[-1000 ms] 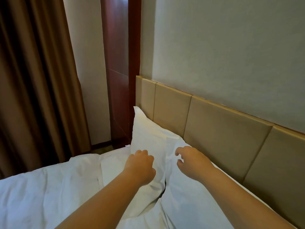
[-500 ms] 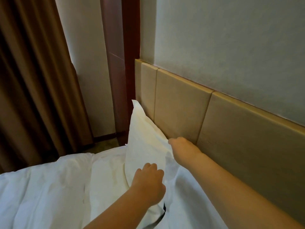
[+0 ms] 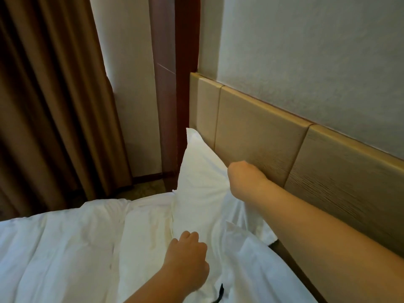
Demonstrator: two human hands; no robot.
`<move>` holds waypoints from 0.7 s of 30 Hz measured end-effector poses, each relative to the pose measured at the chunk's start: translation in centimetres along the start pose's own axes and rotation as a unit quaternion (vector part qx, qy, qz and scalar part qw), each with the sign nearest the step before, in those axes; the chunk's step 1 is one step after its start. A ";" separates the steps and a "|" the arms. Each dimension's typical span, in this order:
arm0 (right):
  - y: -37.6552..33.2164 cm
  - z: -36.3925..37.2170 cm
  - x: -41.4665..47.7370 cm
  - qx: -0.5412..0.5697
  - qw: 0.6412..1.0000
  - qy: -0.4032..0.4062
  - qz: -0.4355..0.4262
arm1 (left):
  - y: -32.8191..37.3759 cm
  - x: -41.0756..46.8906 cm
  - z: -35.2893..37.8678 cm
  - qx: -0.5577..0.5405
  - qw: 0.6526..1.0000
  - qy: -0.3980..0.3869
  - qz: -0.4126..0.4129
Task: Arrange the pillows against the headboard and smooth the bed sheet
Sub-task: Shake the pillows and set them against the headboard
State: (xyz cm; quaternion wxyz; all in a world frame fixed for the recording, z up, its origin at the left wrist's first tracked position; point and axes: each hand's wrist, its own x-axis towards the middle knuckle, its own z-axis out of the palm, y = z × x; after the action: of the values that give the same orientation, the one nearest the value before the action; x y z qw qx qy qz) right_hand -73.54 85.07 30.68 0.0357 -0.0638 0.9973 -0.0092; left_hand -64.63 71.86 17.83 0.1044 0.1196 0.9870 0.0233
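A white pillow [image 3: 197,178] stands on edge against the far end of the tan padded headboard [image 3: 258,132]. My right hand [image 3: 242,178] is closed on the pillow's upper right edge, pinching the cloth beside the headboard. My left hand [image 3: 188,259] presses with curled fingers on the pillow's lower edge; I cannot tell whether it grips the cloth. A second white pillow [image 3: 258,267] lies nearer me, under my right forearm. The white bed sheet and duvet [image 3: 61,248] lie rumpled to the left.
Brown curtains [image 3: 48,101] hang at the left. A dark red wooden post [image 3: 175,84] rises beside the headboard's end, with a strip of floor [image 3: 142,189] below it. The wall above the headboard is pale grey. A thin black thing [image 3: 219,293] lies between the pillows.
My right hand has moved up and closed on the pillow's top edge. My left hand has slid down to the pillow's lower edge. The view has moved closer to the headboard.
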 end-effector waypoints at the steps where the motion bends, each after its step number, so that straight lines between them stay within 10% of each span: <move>1: 0.1 -0.4 0.0 -0.018 1.000 0.002 -0.001 | -0.1 0.0 0.0 0.011 1.000 0.000 -0.003; 21: 0.5 2.3 -6.2 -0.018 0.983 -0.181 -0.033 | -1.4 -3.8 -0.7 -0.030 0.998 0.026 -0.051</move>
State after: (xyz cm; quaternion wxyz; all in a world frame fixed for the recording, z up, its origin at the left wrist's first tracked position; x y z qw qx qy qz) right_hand -67.31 86.30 28.82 0.2138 -0.0977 0.9718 0.0196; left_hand -61.53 69.55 19.13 0.0832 0.0653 0.9931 0.0505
